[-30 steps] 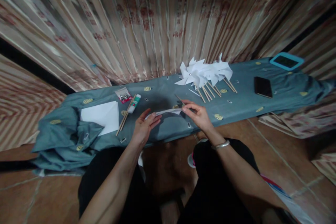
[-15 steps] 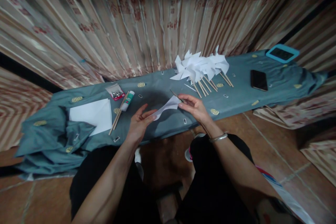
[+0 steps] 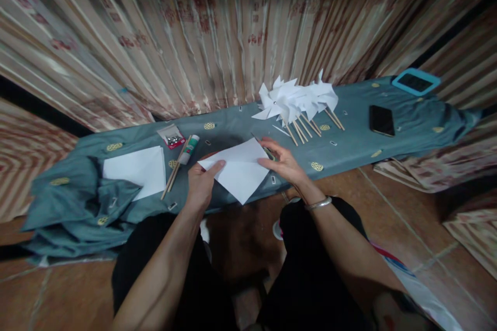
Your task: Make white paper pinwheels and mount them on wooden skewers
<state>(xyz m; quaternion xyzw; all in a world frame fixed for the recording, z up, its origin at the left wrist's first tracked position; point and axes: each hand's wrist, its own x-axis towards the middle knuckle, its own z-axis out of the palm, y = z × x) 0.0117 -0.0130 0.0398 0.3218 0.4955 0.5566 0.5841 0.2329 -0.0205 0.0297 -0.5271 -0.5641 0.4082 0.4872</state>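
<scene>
A white square of paper (image 3: pixel 241 170) with a faint crease hangs opened out above the front of the bench. Its left corner is pinched by my left hand (image 3: pixel 202 180), thumb on top and fingers underneath. At the right corner is my right hand (image 3: pixel 285 163), its thumb against the paper. The same hand is closed round what look like scissors (image 3: pixel 269 153); a thin blade tip pokes out behind the paper, and the rest is mostly hidden by fingers and sheet.
Several paper pinwheels (image 3: pixel 295 101) on sticks lie at the back. Left are stacked paper (image 3: pixel 143 165), loose sticks (image 3: pixel 173 178), a glue stick (image 3: pixel 190 149) and a box of metal pins (image 3: pixel 173 137). A phone (image 3: pixel 381 120) and blue-framed device (image 3: pixel 416 81) lie right on the cloth-covered bench (image 3: pixel 345 150).
The paper, seen curved and nearly edge-on before, now faces me flat. My left hand has gone from loosely spread fingers to a pinch on its corner. My right hand stays nearly in place.
</scene>
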